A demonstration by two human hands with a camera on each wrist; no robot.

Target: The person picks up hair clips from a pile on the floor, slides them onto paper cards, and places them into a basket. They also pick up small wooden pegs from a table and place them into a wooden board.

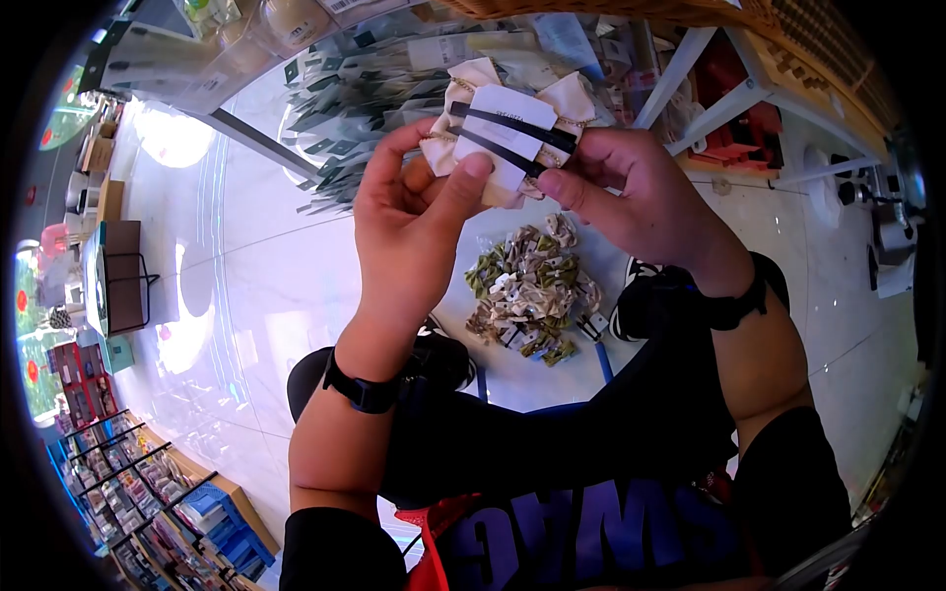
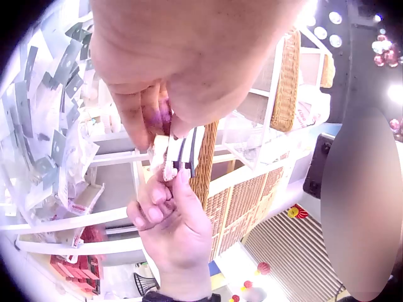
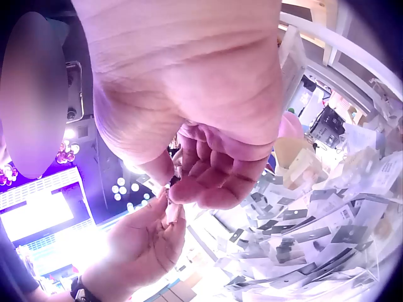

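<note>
Between both hands, above the floor, is a cream fabric hair bow (image 1: 473,75) with gold-coloured trim. A white card (image 1: 498,123) lies over its back, crossed by two black strips. My left hand (image 1: 419,202) pinches the bow's left side, its thumb flat on the card's lower left. On the other side my right hand (image 1: 641,187) pinches the right edge, thumb at the end of the lower black strip. In the left wrist view, the card with its black strips (image 2: 182,154) shows edge-on between the two hands. The right hand's curled fingers (image 3: 217,179) mostly hide the bow in the right wrist view.
Below the hands, a pile of small olive, beige and brown fabric bows (image 1: 532,281) lies on the floor between the person's shoes. Many clear packets with dark green tabs (image 1: 345,108) are heaped beyond. A white-framed shelf (image 1: 724,98) stands right, a goods rack (image 1: 138,483) lower left.
</note>
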